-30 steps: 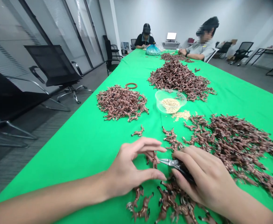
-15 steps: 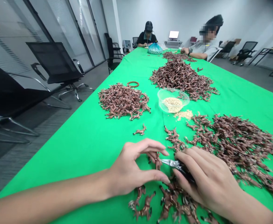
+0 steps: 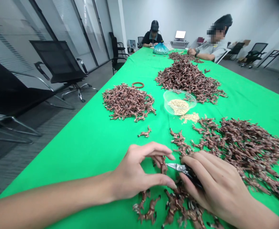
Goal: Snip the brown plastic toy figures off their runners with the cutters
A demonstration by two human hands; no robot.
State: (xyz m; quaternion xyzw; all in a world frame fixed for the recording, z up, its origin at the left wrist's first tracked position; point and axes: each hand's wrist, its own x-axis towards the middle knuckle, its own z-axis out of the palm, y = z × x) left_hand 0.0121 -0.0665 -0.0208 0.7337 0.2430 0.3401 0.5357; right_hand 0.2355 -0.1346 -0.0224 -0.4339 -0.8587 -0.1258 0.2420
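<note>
My left hand (image 3: 136,171) is curved around a small brown horse figurine (image 3: 163,167), its thumb and index finger apart. The other fingers seem to grip the figurine from behind, partly hidden. My right hand (image 3: 216,181) is wrapped around small pliers (image 3: 177,167) with dark handles. The narrow metal jaws point left, and their tip meets the figurine's side. Under and in front of my hands lie several loose horse figurines (image 3: 151,210). A single figurine (image 3: 145,132) lies beyond my left hand.
A figurine heap (image 3: 246,146) spreads on the right, another (image 3: 128,101) at left, a larger one (image 3: 189,79) farther back. A clear plastic bowl (image 3: 167,106) holds small beige pieces; some are spilled beside it (image 3: 190,117). A brown ring (image 3: 138,85) and blue bag (image 3: 160,48) lie farther off. Two people sit beyond.
The whole view has shifted slightly, so everything appears a little farther right. Both hands, the pliers and the figurine keep the same arrangement.
</note>
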